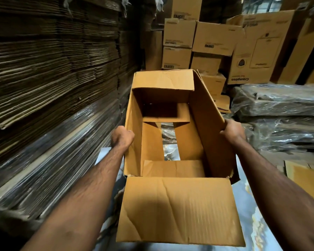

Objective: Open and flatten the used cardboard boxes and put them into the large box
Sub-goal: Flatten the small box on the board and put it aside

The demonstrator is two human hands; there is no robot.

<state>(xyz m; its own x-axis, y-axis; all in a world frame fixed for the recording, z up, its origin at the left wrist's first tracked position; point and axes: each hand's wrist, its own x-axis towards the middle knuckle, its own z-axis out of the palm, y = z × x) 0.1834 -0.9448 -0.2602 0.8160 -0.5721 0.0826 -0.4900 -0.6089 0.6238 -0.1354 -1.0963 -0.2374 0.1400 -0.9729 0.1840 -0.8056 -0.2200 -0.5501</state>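
Observation:
I hold an open brown cardboard box [172,134] up in front of me, its mouth facing me. My left hand [121,136] grips its left wall at the rim. My right hand [233,130] grips the edge of the right wall. The near flap hangs down toward me, and the far flap stands up. The bottom flaps are parted, and the marbled floor [171,153] shows through the gap.
A tall stack of flattened cardboard [49,73] fills the left side, its lower part wrapped in plastic. Stacked printed boxes [214,38] stand behind. Plastic-wrapped bundles [283,113] lie at the right, with a flat carton [304,176] near my right arm.

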